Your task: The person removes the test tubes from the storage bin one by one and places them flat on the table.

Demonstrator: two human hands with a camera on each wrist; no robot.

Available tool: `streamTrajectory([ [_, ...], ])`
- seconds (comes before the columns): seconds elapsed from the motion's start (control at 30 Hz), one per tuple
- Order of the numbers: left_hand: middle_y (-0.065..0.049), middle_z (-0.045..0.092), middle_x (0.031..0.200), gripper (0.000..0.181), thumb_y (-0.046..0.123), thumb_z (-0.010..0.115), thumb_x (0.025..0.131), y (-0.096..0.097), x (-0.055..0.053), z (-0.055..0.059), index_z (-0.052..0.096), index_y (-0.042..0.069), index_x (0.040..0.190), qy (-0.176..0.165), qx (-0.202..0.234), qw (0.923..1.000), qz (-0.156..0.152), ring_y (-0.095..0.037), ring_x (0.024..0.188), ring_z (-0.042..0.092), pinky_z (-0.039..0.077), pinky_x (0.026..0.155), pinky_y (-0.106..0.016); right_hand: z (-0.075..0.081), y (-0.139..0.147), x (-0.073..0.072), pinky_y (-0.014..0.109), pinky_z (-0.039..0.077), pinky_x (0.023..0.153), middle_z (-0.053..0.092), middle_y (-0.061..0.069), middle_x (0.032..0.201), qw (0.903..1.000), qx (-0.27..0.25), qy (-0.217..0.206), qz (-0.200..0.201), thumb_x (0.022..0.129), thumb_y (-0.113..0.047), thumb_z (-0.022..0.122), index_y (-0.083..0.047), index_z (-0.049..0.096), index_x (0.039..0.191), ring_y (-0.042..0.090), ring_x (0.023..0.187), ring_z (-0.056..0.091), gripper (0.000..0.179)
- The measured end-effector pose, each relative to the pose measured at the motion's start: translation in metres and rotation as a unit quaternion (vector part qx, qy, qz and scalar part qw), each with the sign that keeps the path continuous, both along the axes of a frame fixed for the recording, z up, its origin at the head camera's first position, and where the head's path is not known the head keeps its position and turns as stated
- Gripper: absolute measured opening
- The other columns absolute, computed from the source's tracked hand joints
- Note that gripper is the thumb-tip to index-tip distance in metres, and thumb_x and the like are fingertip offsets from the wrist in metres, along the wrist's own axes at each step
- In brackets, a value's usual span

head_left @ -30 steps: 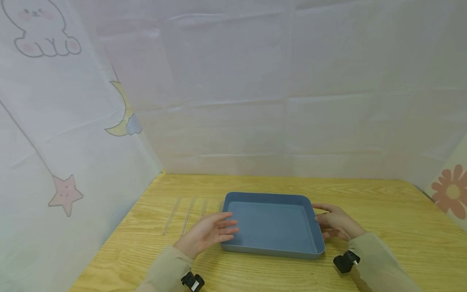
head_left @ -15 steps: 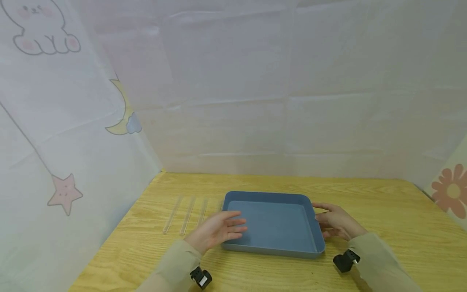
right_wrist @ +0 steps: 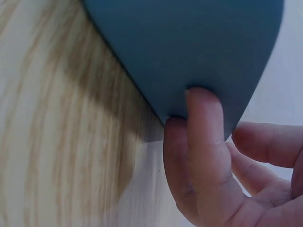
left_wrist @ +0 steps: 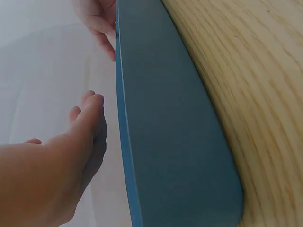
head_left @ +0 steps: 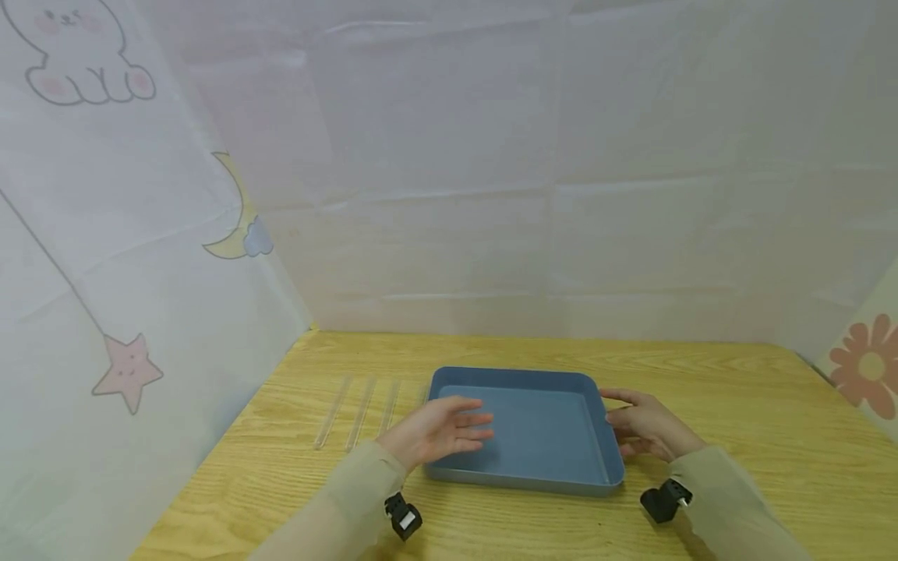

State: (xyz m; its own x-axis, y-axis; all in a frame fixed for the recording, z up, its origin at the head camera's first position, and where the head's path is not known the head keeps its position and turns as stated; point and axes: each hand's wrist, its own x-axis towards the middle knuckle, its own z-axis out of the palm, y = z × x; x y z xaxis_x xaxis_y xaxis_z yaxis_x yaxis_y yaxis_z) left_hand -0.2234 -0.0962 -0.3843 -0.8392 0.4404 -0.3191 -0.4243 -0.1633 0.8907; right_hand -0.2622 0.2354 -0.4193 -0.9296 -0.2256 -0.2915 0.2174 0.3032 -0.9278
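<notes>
A shallow blue rectangular tray point(head_left: 526, 436) rests on the wooden table. My right hand point(head_left: 648, 428) holds its right side, the thumb at the rim. In the right wrist view, curled fingers point(right_wrist: 206, 127) press against the tray's outer wall. Over the tray's left part hovers my left hand point(head_left: 445, 428), fingers loosely extended and palm turned right, with nothing in it. The left wrist view shows that hand point(left_wrist: 71, 151) above the rim, apart from the near wall point(left_wrist: 165, 123).
Several thin transparent strips point(head_left: 361, 414) lie side by side on the table point(head_left: 737, 389) left of the tray, one partly hidden near its left edge. Light printed sheets point(head_left: 449, 195) hang behind and at both sides. A small black camera sits on each wrist.
My left hand has moved right, from the tray's left edge to further over its inside. The right hand and the tray have stayed in place.
</notes>
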Motion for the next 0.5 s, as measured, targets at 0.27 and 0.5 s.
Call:
streamTrajectory([
  [0.27,-0.031,0.041,0.142,0.049,0.015,0.035,0.107,0.017,-0.005,-0.001,0.027,-0.010,0.148,-0.001,-0.007,1.0000,0.000,-0.046,0.129,0.043,0.035,0.107,-0.052,0.000,-0.001,0.001,0.043,0.057,0.068,0.066,0.016,0.108,1.0000,-0.007,-0.003,-0.005,0.099,-0.002,0.048,0.006,0.018,0.151,0.027,0.087,0.068,0.061],
  [0.5,-0.030,0.046,0.139,0.047,0.014,0.037,0.106,0.025,-0.011,-0.001,0.031,-0.010,0.146,-0.001,-0.011,0.9999,0.009,-0.045,0.126,0.046,0.036,0.106,-0.053,0.001,-0.001,0.002,0.044,0.057,0.069,0.066,0.018,0.108,0.9999,-0.013,-0.002,0.000,0.099,-0.002,0.048,0.006,0.017,0.152,0.028,0.088,0.068,0.062],
])
